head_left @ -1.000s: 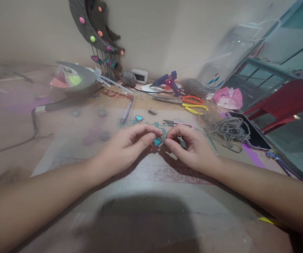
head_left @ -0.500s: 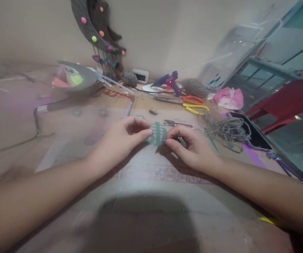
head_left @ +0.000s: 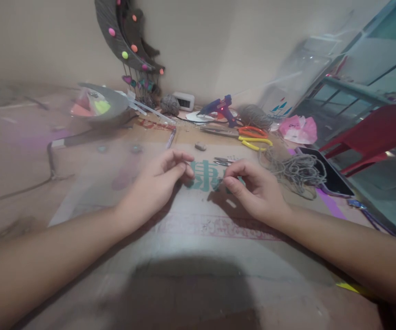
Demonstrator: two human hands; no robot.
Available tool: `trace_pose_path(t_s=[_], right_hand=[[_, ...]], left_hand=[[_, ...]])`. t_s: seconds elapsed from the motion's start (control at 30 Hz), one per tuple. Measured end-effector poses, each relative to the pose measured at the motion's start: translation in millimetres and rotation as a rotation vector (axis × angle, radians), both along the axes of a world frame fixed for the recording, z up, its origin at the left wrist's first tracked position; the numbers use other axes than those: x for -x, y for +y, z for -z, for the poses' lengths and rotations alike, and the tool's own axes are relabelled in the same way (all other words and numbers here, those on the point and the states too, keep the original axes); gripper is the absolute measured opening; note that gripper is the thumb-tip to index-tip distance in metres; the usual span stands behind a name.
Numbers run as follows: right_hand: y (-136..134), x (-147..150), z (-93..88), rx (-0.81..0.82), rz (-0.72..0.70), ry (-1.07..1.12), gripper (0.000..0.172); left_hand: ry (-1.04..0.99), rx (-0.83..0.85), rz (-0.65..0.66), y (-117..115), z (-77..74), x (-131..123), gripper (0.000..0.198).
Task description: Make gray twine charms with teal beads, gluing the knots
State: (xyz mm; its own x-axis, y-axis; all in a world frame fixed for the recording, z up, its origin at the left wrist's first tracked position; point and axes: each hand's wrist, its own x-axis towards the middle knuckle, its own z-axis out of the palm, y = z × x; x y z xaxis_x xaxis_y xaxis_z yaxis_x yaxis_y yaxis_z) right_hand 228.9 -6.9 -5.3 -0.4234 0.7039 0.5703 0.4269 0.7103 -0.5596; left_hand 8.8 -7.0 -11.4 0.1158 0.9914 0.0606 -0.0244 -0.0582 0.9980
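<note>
My left hand (head_left: 153, 181) hovers over a cardboard sheet (head_left: 198, 252) with green printed characters; its thumb is pressed to curled fingers, and anything between them is hidden. Across a small gap, my right hand (head_left: 258, 190) pinches thumb against forefinger. Something tiny and dark may show at that pinch, too small to name. Just behind the right hand lie small thread snips (head_left: 222, 161), their handle mostly covered by the fingers. A small grey-brown lump (head_left: 200, 146) rests on the cardboard beyond both hands. To the right sits a loose tangle of grey yarn (head_left: 297, 172).
Scissors (head_left: 253, 133) with orange and yellow handles lie behind the snips. A blue glue gun (head_left: 220, 107), yarn balls (head_left: 169, 105) and a white clock (head_left: 185, 101) stand along the wall. A dark tablet (head_left: 328, 172) borders the right edge. A crescent decoration (head_left: 115, 34) leans at the back.
My hands have drawn a little apart, the left one moving slightly left and the right one slightly right. The left thumb has pulled in against the fingers. The right hand now covers the snips' handle.
</note>
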Motion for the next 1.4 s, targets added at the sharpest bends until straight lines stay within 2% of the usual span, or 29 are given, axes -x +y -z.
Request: trace_pose_path(t_s=[0.1, 0.2, 0.3, 0.4, 0.47, 0.53, 0.6, 0.67, 0.83, 0.9, 1.07, 1.17, 1.4], right_hand=[[-2.3, -1.6, -0.5, -0.013, 0.049, 0.067, 0.015], [-3.4, -2.8, -1.3, -0.044, 0.072, 0.122, 0.015], [-3.1, -3.1, -1.4, -0.033, 0.049, 0.104, 0.013], [-2.5, -2.9, -1.0, -0.020, -0.006, 0.052, 0.013], [-2.0, -2.6, -0.8, -0.019, -0.058, 0.008, 0.013], [-1.6, -2.1, -0.9, -0.025, -0.106, -0.024, 0.014], [-1.3, -1.4, -1.2, -0.038, -0.135, -0.030, 0.014], [-1.0, -0.6, -1.2, -0.047, -0.153, -0.022, 0.013], [-0.3, 0.3, -0.9, -0.037, -0.180, -0.020, 0.015], [0.2, -0.2, -0.6, -0.043, -0.183, -0.023, 0.014], [1.4, -0.8, 2.6, -0.009, -0.177, -0.015, 0.010], [1.3, -0.3, 4.8, 0.028, -0.194, 0.032, 0.015], [2.8, 0.2, 1.9, -0.174, -0.173, -0.034, 0.014]], left_hand=[[-0.033, -0.020, -0.021, 0.2, 3.3, 0.9, 0.015], [0.071, -0.049, -0.014, 0.6, 4.2, 2.5, 0.016], [0.140, -0.034, 0.038, 0.6, 3.7, 2.9, 0.020], [0.052, -0.021, 0.087, -0.9, 3.4, 1.7, 0.019], [0.059, -0.053, 0.097, -2.7, 3.6, 1.1, 0.029], [0.130, -0.104, 0.151, -4.5, 4.3, 1.2, 0.039], [0.155, -0.117, 0.255, -6.2, 5.5, 1.3, 0.035], [0.118, -0.085, 0.355, -7.8, 6.9, 0.8, 0.026], [0.002, -0.022, 0.486, -10.7, 8.8, -2.8, 0.041], [-0.009, -0.022, 0.479, -10.6, 8.1, -3.9, 0.040], [0.016, 0.037, 0.361, -8.5, 3.6, -3.8, 0.024], [0.020, 0.049, 0.328, -7.4, 1.9, -2.9, 0.023], [0.017, 0.000, 0.292, -6.4, 3.2, -2.8, 0.018]])
